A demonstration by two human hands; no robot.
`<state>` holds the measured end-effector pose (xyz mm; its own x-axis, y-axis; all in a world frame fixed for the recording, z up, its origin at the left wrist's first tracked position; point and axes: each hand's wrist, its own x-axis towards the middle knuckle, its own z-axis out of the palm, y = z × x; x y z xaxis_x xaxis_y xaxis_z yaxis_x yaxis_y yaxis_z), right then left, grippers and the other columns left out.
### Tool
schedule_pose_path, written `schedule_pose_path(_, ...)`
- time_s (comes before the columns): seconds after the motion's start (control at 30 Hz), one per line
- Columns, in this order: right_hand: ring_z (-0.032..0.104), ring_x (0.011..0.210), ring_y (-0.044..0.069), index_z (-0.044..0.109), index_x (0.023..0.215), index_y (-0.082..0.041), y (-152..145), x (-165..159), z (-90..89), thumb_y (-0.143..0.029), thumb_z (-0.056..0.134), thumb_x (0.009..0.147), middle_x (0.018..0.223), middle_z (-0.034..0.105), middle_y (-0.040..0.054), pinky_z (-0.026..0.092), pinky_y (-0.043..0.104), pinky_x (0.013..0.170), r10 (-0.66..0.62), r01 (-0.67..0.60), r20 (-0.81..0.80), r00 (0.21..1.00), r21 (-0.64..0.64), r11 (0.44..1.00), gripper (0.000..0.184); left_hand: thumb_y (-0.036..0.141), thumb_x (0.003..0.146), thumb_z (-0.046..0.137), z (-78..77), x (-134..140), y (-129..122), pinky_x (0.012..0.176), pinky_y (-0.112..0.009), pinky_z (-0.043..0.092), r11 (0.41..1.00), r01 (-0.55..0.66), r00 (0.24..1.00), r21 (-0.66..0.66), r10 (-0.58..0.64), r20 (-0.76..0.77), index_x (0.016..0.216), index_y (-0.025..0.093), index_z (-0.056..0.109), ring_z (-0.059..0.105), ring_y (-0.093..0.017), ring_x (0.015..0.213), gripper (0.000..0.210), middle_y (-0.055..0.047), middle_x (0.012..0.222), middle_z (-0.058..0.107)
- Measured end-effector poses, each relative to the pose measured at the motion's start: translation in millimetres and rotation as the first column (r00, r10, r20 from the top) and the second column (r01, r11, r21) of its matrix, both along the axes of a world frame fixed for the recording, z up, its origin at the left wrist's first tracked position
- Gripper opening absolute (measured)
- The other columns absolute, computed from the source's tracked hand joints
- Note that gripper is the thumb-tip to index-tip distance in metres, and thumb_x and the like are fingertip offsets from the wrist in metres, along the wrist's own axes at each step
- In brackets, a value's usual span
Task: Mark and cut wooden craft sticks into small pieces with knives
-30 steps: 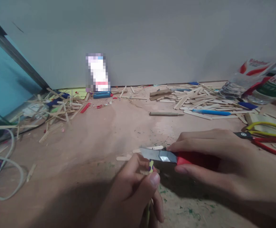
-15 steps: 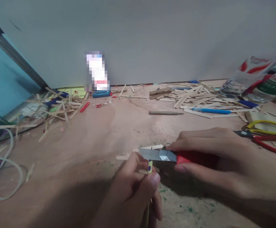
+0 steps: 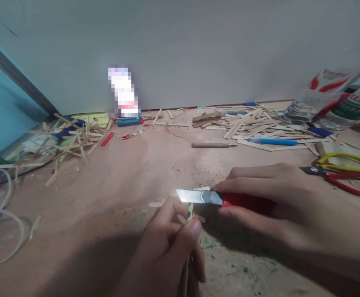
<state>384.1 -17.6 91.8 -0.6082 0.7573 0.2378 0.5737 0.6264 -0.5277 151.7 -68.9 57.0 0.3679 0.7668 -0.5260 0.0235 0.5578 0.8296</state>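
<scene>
My right hand (image 3: 269, 202) is wrapped round the red handle of a utility knife (image 3: 203, 196), whose blade points left. My left hand (image 3: 173, 243) pinches a thin pale yellow-green stick (image 3: 190, 212) with dark purple spots near its tip; its lower length runs down past my fingers. The knife blade lies across the tip of this stick, at or just behind it; I cannot tell whether it cuts in. Beneath and behind the blade, a few popsicle sticks (image 3: 156, 204) lie on the tabletop, partly hidden by my left fingers.
A heap of popsicle sticks (image 3: 266, 128), a blue pen (image 3: 272, 142) and a pointed wooden tool (image 3: 213, 145) lie behind. Scissors (image 3: 349, 175) and bottles (image 3: 349, 109) are at right. Left are jumbled sticks (image 3: 71, 140) and a white cable (image 3: 22, 231); a blurred phone (image 3: 124, 90) leans on the wall.
The view has shifted slightly. Both hands, the knife and the spotted stick appear a little further left. The blade now looks brighter and sits close against the stick's tip.
</scene>
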Motion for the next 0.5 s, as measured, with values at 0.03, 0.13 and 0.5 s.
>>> schedule_pose_path(0.03,0.06,0.064,0.013,0.077,0.099,-0.021,2,1,-1.6,-0.028,0.059,0.107,0.076,0.067,0.0,0.042,0.028,0.057,-0.033,0.033,-0.003,0.999,0.034,0.999,0.02,0.065,0.1,0.066,0.1,0,-1,0.041,-0.016,0.035,1.0,0.004,1.0,0.001,-0.004,0.01,0.1,0.026,0.046,0.05,-0.01,0.036,0.044,0.006,0.058,0.066)
schedule_pose_path(0.13,0.057,0.062,0.013,0.078,0.097,-0.02,11,8,-5.7,-0.034,0.063,0.105,0.073,0.066,0.0,0.041,0.028,0.057,-0.151,0.157,-0.056,0.987,0.125,0.98,0.022,0.063,0.099,0.07,1.8,-1,-2,0.044,-0.014,0.034,1.0,0.025,1.0,0.016,-0.025,0.003,0.1,0.025,0.049,0.051,-0.008,0.039,0.044,0.004,0.057,0.068)
schedule_pose_path(0.5,0.059,0.062,0.014,0.077,0.098,-0.021,4,4,0.9,-0.031,0.064,0.103,0.075,0.07,0.0006,0.042,0.03,0.057,-0.152,0.155,-0.117,0.982,0.02,0.988,0.018,0.063,0.099,0.068,2.7,-1,-2,0.046,-0.017,0.04,0.999,-0.007,1.0,0.043,0.007,-0.006,0.103,0.024,0.051,0.051,-0.009,0.042,0.043,0.003,0.058,0.066)
